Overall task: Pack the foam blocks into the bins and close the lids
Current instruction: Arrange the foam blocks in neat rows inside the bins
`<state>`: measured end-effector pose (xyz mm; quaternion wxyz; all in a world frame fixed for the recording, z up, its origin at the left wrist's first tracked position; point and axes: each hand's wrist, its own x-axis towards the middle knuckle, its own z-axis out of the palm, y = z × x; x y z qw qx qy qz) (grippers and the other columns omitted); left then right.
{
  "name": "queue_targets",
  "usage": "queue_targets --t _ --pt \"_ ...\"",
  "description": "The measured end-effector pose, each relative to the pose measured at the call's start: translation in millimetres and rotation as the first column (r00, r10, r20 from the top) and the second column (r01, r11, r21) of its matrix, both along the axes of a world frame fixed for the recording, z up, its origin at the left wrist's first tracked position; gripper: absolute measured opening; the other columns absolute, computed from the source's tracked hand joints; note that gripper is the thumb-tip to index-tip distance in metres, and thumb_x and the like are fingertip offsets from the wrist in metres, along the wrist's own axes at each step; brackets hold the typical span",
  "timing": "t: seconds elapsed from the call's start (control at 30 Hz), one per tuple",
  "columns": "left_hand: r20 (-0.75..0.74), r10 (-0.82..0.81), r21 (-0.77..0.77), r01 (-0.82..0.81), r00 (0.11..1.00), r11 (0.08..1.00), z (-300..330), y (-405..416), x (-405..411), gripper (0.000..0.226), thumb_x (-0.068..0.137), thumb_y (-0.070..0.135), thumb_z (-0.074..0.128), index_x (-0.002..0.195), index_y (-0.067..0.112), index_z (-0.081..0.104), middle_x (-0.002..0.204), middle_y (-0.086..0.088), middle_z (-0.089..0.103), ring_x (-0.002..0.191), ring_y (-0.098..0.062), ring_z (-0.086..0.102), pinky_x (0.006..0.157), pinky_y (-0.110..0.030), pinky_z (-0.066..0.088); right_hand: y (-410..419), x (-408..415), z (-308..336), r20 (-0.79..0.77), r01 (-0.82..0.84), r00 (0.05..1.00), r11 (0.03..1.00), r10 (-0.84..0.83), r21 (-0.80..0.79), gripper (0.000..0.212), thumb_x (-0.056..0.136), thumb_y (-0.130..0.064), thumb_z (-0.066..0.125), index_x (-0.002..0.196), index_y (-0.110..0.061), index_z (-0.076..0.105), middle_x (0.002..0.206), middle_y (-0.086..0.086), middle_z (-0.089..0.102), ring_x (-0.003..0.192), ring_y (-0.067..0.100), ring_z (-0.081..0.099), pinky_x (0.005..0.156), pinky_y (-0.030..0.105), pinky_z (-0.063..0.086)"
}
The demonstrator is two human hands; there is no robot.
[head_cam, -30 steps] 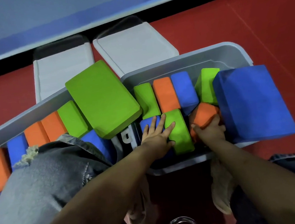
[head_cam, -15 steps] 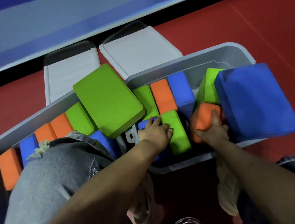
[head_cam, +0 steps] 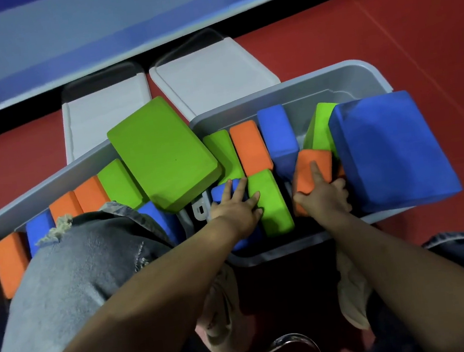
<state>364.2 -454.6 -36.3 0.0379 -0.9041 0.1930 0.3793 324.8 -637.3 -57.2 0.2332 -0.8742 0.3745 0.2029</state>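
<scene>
Two grey bins stand side by side on the red floor, the left bin (head_cam: 37, 191) and the right bin (head_cam: 358, 72), both packed with upright orange, green and blue foam blocks. My left hand (head_cam: 236, 209) lies flat with spread fingers on a blue block (head_cam: 221, 193) and a green block (head_cam: 271, 200) in the right bin. My right hand (head_cam: 325, 196) grips an orange block (head_cam: 310, 166), index finger stretched up its face. A large green block (head_cam: 161, 155) lies across the junction of the bins. A large blue block (head_cam: 391, 150) sits tilted on the right bin's right end.
Two grey lids (head_cam: 105, 109) (head_cam: 212, 73) lie on the floor behind the bins, by a blue-grey wall base. My knee in grey jeans (head_cam: 85, 275) covers part of the left bin. My shoes (head_cam: 353, 292) stand below the right bin.
My left hand has spread its fingers flatter over the blue and green blocks. My right hand has shifted up the orange block, with the index finger now stretched over it.
</scene>
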Motion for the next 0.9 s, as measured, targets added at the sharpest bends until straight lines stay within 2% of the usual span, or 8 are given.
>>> queue_targets --t 0.13,0.2,0.27,0.5,0.6,0.67,0.8,0.9 --pt "-0.005 -0.053 -0.001 0.053 0.999 0.999 -10 5 -2 0.061 0.097 0.058 0.025 0.151 0.04 0.001 0.153 0.006 -0.035 0.142 -0.025 -0.029 0.115 -0.06 0.004 3 -4 -5 0.003 -0.072 0.997 0.997 0.072 0.004 0.101 0.07 -0.064 0.066 0.143 -0.051 -0.003 0.135 0.017 0.025 0.122 0.039 0.037 0.099 0.053 0.038" --pt "0.013 -0.079 0.012 0.079 0.997 0.997 -15 8 -2 0.063 0.095 0.063 0.023 0.15 0.042 -0.001 0.152 0.005 -0.036 0.142 -0.026 -0.03 0.111 -0.063 -0.009 3 -4 -4 0.014 -0.096 0.995 0.995 0.096 0.009 0.105 0.07 -0.059 0.069 0.145 -0.047 -0.004 0.135 0.021 0.025 0.12 0.04 0.039 0.101 0.049 0.038" --pt "0.016 -0.081 0.01 0.081 0.997 0.997 -19 9 -1 0.063 0.094 0.066 0.022 0.149 0.045 0.0 0.152 0.006 -0.037 0.142 -0.027 -0.03 0.107 -0.066 -0.014 3 -2 0 0.015 -0.103 0.995 0.995 0.103 -0.002 0.105 0.071 -0.053 0.07 0.147 -0.045 -0.002 0.133 0.023 0.026 0.118 0.041 0.04 0.102 0.047 0.038" --pt "0.01 -0.092 0.015 0.092 0.996 0.996 -22 5 -1 0.065 0.093 0.067 0.022 0.15 0.044 0.0 0.152 0.004 -0.037 0.141 -0.029 -0.032 0.107 -0.068 -0.012 4 3 27 0.185 -0.006 0.983 0.999 0.014 -0.043 0.092 0.065 -0.052 0.07 0.141 -0.053 0.018 0.125 0.016 0.032 0.114 0.04 0.041 0.097 0.051 0.038" --pt "0.012 -0.097 0.028 0.096 0.995 0.995 -16 3 -1 0.065 0.094 0.066 0.022 0.15 0.043 0.001 0.152 0.003 -0.037 0.141 -0.03 -0.03 0.107 -0.068 -0.012 -6 8 46 0.156 -0.011 0.988 1.0 0.012 -0.005 0.088 0.069 -0.053 0.067 0.142 -0.054 0.017 0.129 0.016 0.031 0.12 0.04 0.038 0.101 0.052 0.036" --pt "0.006 -0.11 0.063 0.11 0.994 0.992 -13 3 -1 0.065 0.094 0.065 0.022 0.151 0.041 0.001 0.152 0.001 -0.037 0.141 -0.031 -0.03 0.107 -0.068 -0.012 -8 4 54 0.14 -0.035 0.99 0.999 0.035 -0.007 0.087 0.069 -0.053 0.067 0.142 -0.053 0.018 0.13 0.016 0.031 0.121 0.04 0.038 0.101 0.051 0.036" --pt "0.023 -0.15 0.101 0.147 0.988 0.984 -8 3 -3 0.064 0.094 0.065 0.022 0.151 0.04 0.005 0.153 -0.001 -0.034 0.142 -0.033 -0.027 0.109 -0.066 -0.011 -3 8 84 0.313 -0.158 0.935 0.986 0.164 -0.046 0.078 0.069 -0.051 0.068 0.138 -0.05 0.032 0.126 0.011 0.036 0.121 0.035 0.039 0.103 0.048 0.036" --pt "0.024 -0.141 0.063 0.139 0.99 0.988 -7 2 -9 0.064 0.095 0.063 0.024 0.152 0.038 0.007 0.154 -0.001 -0.034 0.143 -0.033 -0.026 0.115 -0.058 -0.007 -1 7 101 0.362 -0.304 0.884 0.952 0.295 -0.035 0.078 0.068 -0.047 0.072 0.137 -0.049 0.036 0.123 0.009 0.037 0.119 0.033 0.04 0.103 0.046 0.038"
